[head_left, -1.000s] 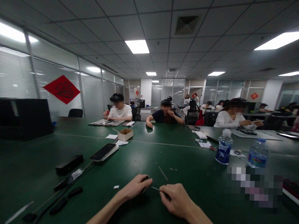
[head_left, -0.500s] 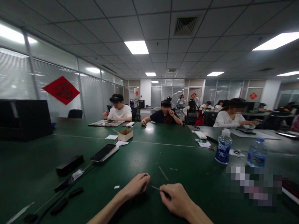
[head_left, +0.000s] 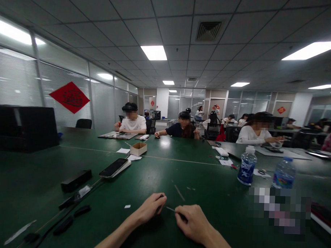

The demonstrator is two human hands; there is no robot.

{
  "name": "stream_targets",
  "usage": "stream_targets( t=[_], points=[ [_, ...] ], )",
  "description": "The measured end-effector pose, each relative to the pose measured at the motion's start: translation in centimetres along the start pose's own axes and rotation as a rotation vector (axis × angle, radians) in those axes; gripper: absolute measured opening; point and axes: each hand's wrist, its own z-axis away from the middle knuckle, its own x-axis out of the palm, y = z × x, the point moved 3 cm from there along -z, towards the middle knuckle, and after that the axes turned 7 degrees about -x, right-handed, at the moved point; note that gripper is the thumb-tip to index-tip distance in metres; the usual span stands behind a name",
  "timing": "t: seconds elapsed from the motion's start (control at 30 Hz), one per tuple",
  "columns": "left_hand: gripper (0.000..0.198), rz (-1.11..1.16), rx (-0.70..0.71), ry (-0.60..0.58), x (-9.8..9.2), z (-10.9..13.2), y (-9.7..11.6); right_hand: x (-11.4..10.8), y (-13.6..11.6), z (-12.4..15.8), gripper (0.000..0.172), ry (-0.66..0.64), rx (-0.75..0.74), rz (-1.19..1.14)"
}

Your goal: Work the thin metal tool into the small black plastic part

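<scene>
Hands (head_left: 150,209) steady — pin (head_left: 172,209) points left (level).

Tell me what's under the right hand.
A thin pale strip runs out from the bare right hand above the dark green tabletop; its end inside the hand is hidden.

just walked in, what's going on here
Someone's bare left hand grips a small dark object, and the right hand pinches a thin pale sliver, both over a dark green table. Across it, a co-worker in a white T-shirt and another in a dark shirt sit near a small open cardboard box.
</scene>
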Motion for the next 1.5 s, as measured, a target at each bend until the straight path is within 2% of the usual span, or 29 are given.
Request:
stream_targets(
  t=[0.23,0.47,1.0,1.5],
  points=[
    [0.041,0.020,-0.004,-0.016,0.17,-0.15,-0.26,0.23,0.12,0.02,0.019,0.003,0.004,0.009],
    [0.037,0.023,0.023,-0.012,0.39,0.23,0.62,0.54,0.29,-0.05,0.020,0.004,-0.005,0.014],
    [0.053,-0.046,0.050,-0.001,0.36,-0.10,0.30,0.20,-0.08,-0.03,0.020,-0.013,0.011,-0.015],
    [0.052,-0.070,0.047,-0.003,0.41,-0.22,0.14,-0.03,-0.17,-0.19,0.021,-0.015,0.009,-0.015]
  ],
)
